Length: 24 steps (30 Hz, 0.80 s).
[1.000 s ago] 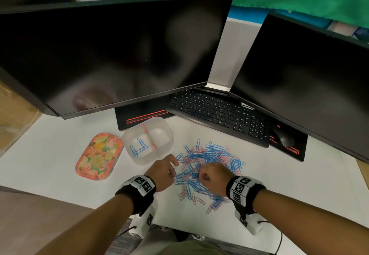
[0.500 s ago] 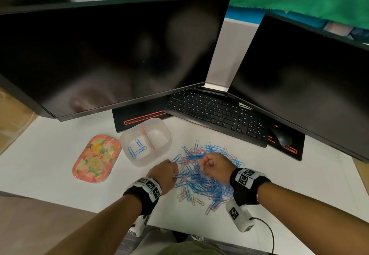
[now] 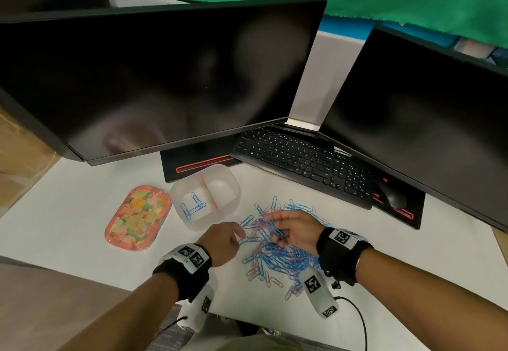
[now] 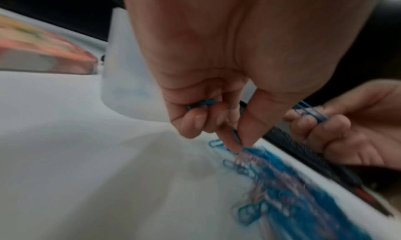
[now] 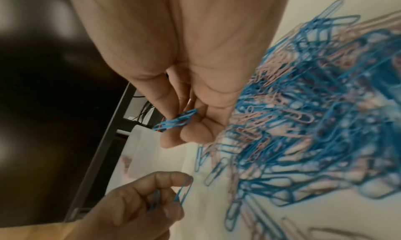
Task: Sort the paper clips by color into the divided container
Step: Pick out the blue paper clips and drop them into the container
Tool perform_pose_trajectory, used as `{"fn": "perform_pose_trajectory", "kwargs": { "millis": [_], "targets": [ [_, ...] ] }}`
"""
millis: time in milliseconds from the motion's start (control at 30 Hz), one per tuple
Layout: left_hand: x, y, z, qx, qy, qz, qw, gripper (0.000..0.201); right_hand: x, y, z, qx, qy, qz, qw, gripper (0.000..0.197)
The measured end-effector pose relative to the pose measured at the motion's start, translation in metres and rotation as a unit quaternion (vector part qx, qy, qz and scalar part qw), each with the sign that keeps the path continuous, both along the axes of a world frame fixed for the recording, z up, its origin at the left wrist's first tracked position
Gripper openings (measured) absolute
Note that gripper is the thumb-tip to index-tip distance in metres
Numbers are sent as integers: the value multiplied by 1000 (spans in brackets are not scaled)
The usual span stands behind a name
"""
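Note:
A mixed pile of blue and pink paper clips [image 3: 280, 251] lies on the white desk. The clear divided container [image 3: 204, 196] stands to its upper left, with three blue clips [image 3: 193, 205] in the left compartment; the right compartment looks empty. My left hand [image 3: 222, 243] sits at the pile's left edge, pinching a blue clip [image 4: 236, 137] between thumb and finger, another blue clip [image 4: 201, 105] curled in its fingers. My right hand [image 3: 291, 229] hovers over the pile, palm turned left, holding a few blue clips [image 5: 175, 122] in its fingers.
A flowered orange lid [image 3: 137, 217] lies left of the container. Two dark monitors [image 3: 154, 75] overhang the desk, with a black keyboard [image 3: 302, 161] and mouse [image 3: 394, 196] behind the pile. Bare desk lies to the right of the pile [image 3: 412, 254].
My right hand rose from the pile and turned palm-left with blue clips in its fingers. My left hand shifted slightly toward the pile's left edge and pinched a blue clip.

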<state>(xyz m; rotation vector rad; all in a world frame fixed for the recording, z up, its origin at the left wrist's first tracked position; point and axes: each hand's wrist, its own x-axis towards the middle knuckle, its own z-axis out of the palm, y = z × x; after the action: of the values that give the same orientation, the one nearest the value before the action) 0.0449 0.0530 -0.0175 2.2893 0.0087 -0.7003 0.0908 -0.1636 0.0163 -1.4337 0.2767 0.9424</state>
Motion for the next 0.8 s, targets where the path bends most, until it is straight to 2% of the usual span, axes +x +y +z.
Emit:
{"fn": "perform_pose_trajectory", "kwargs": {
  "millis": [100,133,200,267,300,367,433,500,600,800],
  "targets": [
    [1,6,18,-108,58,75,990,29,7,20,12,26,37,2,999,30],
    [0,8,28,-173,94,129,972,25,8,28,17,34,46,5,998,30],
    [-3,15,45,-298,135,242,914,16,12,45,28,47,57,19,997,29],
    [-4,24,60,-382,132,316,859,14,15,64,39,50,54,38,997,26],
    [-3,28,64,-400,124,341,842,13,18,74,45,47,49,46,997,25],
    [3,35,72,-398,95,387,826,13,25,96,53,31,34,58,997,23],
    [11,44,74,-382,65,433,814,21,31,119,59,6,12,64,998,24],
    [18,50,75,-381,52,464,798,19,36,137,62,-8,6,63,998,27],
    [28,58,75,-371,46,501,781,16,40,156,64,-23,-5,66,998,19],
    [35,67,71,-314,41,517,796,12,46,165,59,-59,-20,48,997,29]
  ]
}}
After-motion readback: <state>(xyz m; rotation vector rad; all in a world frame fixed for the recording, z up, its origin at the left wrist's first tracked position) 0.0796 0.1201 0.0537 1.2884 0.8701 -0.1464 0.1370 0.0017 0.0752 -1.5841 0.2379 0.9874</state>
